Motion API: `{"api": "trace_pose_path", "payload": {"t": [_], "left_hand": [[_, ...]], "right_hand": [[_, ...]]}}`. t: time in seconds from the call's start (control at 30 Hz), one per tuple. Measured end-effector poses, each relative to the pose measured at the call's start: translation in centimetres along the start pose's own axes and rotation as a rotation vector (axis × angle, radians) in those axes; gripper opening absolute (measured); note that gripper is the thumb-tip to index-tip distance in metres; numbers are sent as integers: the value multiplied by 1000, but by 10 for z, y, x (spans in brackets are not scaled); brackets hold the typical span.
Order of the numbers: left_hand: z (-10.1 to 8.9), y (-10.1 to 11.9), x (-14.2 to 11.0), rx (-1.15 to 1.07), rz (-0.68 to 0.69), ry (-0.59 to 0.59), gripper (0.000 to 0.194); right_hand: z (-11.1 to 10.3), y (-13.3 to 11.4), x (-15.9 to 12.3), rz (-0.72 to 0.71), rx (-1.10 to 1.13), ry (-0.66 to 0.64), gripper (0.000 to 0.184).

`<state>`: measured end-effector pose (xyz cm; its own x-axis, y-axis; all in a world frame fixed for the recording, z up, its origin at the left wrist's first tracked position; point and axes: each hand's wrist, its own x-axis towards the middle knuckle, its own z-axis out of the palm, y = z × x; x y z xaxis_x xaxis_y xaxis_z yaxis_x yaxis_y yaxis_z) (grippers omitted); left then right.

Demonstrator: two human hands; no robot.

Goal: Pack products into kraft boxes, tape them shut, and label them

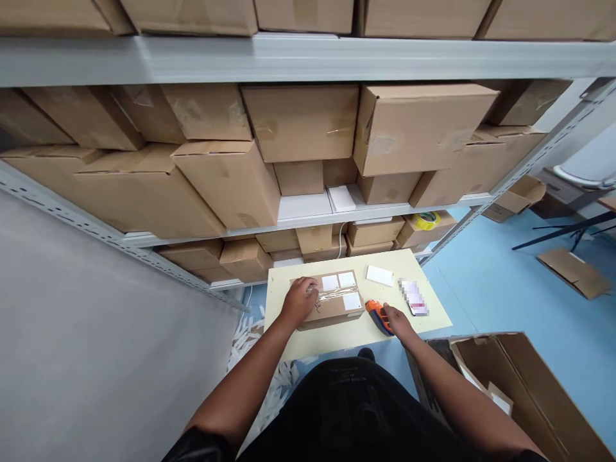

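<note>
A taped cardboard box with several white labels on its top lies on the cream table. My left hand rests on the box's left end, fingers bent and the thumb apart from them. Just right of the box, my right hand is closed around the grip of an orange and blue label gun, which stands close to the box's right side. Past the gun lie a small white box and a phone with a partly blurred screen.
Metal shelving loaded with cardboard boxes rises behind the table. Yellow tape lies on a lower box. A large open carton stands at my right. White paper strips litter the floor at left.
</note>
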<state>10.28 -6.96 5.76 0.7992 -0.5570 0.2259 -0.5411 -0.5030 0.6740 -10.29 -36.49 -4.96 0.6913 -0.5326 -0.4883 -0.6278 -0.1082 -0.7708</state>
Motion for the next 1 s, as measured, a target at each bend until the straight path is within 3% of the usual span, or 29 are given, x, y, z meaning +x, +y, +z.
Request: {"api": "trace_pose_path", "payload": {"t": [0.13,0.3,0.47,0.63,0.8,1.0], "left_hand": [[40,46,49,124,143,-211,17],[123,79,104,313,127,-485,22],[197,86,141,463,97,-726,24],[253,73,167,515,148,-881,23],[292,57,176,518,198,-952,24],[302,47,180,500,238,-965,28]], "right_hand": [[-21,3,26,26,107,-60,59],[-44,9,55,17,102,-156,53],[-58,12,67,9,78,-254,43],[-67,20,69,26,101,-289,37],[-74,30,69,41,106,-266,34],[-77,32,70,73,107,-282,31]]}}
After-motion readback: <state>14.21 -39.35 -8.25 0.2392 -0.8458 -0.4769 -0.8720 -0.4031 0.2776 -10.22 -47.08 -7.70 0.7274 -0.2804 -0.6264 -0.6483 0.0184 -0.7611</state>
